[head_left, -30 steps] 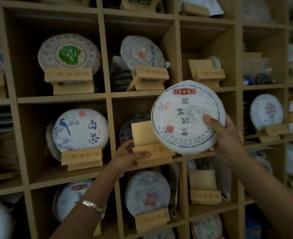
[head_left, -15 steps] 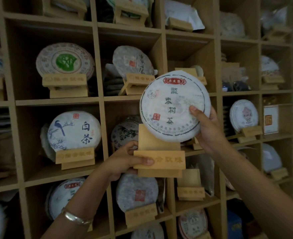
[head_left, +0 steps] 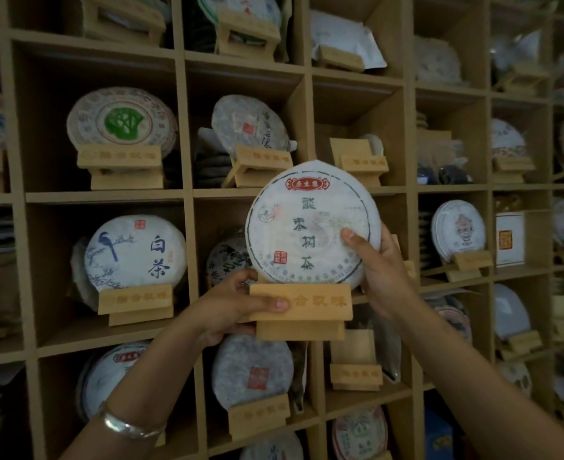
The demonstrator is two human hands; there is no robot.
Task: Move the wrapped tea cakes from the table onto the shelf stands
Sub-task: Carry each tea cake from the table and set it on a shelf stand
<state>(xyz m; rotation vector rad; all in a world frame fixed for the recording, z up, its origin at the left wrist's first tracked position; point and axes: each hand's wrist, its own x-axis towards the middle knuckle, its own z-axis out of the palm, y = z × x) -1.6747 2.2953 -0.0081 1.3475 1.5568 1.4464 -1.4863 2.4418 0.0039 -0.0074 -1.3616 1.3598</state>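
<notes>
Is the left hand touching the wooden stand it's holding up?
Touching. The head view shows the left hand gripping the wooden stand, thumb laid across its front bar.

White-wrapped tea cake [head_left: 310, 224] bears a red banner and dark characters; its tan wooden stand [head_left: 302, 310] shows orange lettering.

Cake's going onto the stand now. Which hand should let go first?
Right, probably. The right hand only grips the cake, whose bottom edge sits in the stand; the left hand holds that stand.
</notes>
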